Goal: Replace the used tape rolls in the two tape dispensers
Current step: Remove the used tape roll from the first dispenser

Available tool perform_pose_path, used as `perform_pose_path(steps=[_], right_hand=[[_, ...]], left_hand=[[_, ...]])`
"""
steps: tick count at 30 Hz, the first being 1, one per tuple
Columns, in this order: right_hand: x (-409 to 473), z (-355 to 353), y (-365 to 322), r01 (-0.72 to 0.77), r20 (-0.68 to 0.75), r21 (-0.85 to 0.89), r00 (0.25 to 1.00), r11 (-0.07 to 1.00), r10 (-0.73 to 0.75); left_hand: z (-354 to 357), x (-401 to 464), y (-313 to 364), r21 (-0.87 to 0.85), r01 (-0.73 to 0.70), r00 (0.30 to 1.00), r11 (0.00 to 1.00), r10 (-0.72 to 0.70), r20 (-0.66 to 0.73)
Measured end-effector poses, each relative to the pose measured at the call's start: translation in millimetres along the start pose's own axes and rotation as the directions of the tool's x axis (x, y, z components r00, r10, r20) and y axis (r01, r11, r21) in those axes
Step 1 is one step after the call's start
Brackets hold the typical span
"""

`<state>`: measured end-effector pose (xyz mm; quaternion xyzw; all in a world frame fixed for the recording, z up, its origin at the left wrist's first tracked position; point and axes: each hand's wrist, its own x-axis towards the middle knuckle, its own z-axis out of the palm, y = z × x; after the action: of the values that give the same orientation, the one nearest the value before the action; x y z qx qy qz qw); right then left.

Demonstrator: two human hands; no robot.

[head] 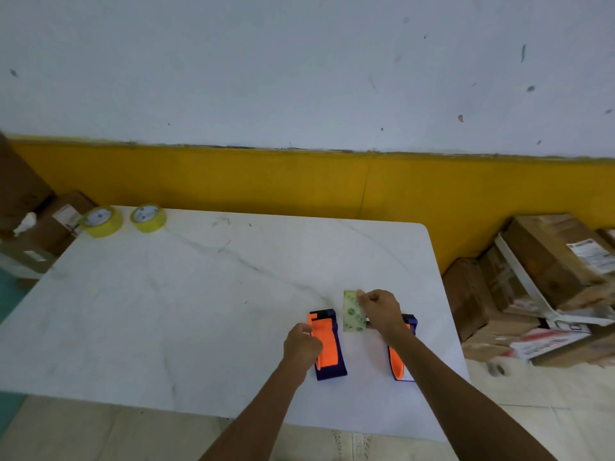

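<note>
Two orange-and-purple tape dispensers lie on the white marble table [199, 294]. My left hand [301, 341] grips the left side of the left dispenser [327, 347]. My right hand [381, 312] holds a used tape roll [353, 312], pale green and nearly spent, upright just above the table between the dispensers. The right dispenser [397, 361] is partly hidden under my right forearm. Two full yellow tape rolls stand at the table's far left corner, one roll [100, 221] at the edge and the other roll [148, 217] beside it.
Cardboard boxes [539, 281] are stacked on the floor to the right of the table. More boxes [40, 227] stand beyond the far left corner. A yellow-and-white wall [299, 181] runs behind the table.
</note>
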<state>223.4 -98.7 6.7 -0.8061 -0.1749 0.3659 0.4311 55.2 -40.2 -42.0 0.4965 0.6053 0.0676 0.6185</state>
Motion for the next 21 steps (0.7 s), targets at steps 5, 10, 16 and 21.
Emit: perform_pose_path(steps=[5, 10, 16, 21], right_hand=[[-1.7, 13.9, -12.6, 0.033, 0.065, 0.040, 0.997, 0.999, -0.035], [8.0, 17.0, -25.5, 0.071, 0.064, 0.048, 0.995, 0.996, -0.074], [11.9, 31.6, -46.5, 0.134, 0.066, 0.003, 0.989, 0.991, -0.134], [9.3, 67.0, -80.3, 0.229, 0.173, -0.099, 0.962, 0.968, -0.210]], left_hand=[[-1.0, -14.9, -19.3, 0.213, -0.139, 0.989, 0.967, 0.146, -0.015], [-12.8, -19.9, -6.2, 0.282, -0.160, 0.987, 0.946, 0.154, 0.044], [-81.7, -16.6, 63.2, 0.307, -0.217, 0.949, 0.927, 0.274, -0.156], [-154.1, -20.0, 109.1, 0.405, -0.241, 0.911, 0.882, 0.349, -0.220]])
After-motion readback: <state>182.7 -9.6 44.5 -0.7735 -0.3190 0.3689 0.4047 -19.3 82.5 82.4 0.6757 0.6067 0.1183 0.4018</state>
